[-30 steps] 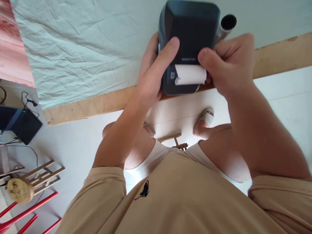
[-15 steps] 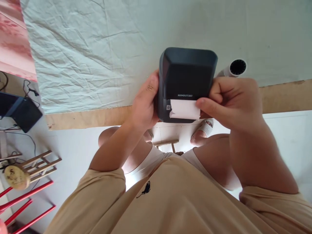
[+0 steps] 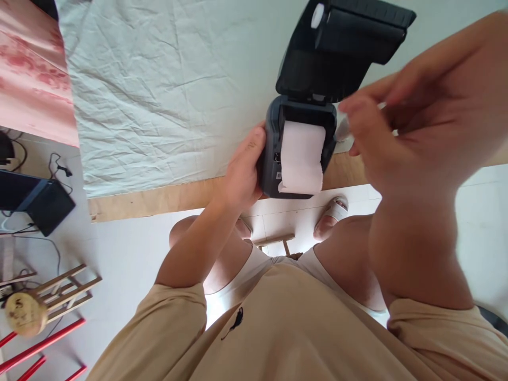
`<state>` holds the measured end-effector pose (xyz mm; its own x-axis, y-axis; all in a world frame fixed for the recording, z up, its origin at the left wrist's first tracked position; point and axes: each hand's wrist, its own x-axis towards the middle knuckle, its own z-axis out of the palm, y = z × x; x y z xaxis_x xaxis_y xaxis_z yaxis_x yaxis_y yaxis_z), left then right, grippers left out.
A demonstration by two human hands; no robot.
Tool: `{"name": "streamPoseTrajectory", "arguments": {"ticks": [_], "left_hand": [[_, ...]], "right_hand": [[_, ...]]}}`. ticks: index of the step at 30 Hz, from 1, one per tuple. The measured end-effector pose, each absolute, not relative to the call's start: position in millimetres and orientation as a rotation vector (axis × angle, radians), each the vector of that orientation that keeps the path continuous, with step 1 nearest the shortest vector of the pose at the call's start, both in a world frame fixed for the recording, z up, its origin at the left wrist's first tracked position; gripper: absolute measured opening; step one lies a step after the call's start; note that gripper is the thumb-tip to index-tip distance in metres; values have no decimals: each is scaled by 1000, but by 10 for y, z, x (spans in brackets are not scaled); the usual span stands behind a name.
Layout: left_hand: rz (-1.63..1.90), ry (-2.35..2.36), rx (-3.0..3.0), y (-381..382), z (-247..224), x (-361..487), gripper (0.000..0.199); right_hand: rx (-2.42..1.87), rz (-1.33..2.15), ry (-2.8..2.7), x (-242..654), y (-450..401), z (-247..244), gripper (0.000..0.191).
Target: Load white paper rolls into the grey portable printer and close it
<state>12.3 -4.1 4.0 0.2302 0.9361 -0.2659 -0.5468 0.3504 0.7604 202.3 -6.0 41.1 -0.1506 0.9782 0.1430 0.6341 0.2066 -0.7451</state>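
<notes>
My left hand point(image 3: 246, 168) is closed round the left side of a dark label printer point(image 3: 271, 180), which it holds above the table's front edge. The printer's lid point(image 3: 349, 47) stands raised, its inner side showing. Inside the body sits a roll of white label paper point(image 3: 304, 153), its loose end hanging over the front lip. Close to the right of the hinge is my right hand point(image 3: 413, 111), smeared by motion. Its thumb and fingers are loosely bent and apart, and nothing shows in them. Whether it touches the lid is unclear.
A pale green cloth point(image 3: 166, 95) covers the table, whose bare wooden edge point(image 3: 166, 198) faces me. Beside the printer, a white object point(image 3: 344, 127) is mostly hidden by my right hand. On the floor at left are a wooden stool point(image 3: 26, 313), red legs point(image 3: 43, 344) and a black box point(image 3: 50, 206).
The printer's lid has swung up, exposing the paper roll. My right hand has let go of the paper end and moved up and right. My left hand keeps its hold.
</notes>
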Motion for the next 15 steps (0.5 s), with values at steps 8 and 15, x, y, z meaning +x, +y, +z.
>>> {"name": "streamPoseTrajectory", "arguments": {"ticks": [8, 15], "left_hand": [[984, 771, 801, -88, 77, 33, 40], [922, 767, 845, -69, 65, -8, 49]], "right_hand": [[-1662, 419, -2185, 2007, 69, 587, 24], [-1456, 546, -2142, 2284, -23, 788, 41]]}}
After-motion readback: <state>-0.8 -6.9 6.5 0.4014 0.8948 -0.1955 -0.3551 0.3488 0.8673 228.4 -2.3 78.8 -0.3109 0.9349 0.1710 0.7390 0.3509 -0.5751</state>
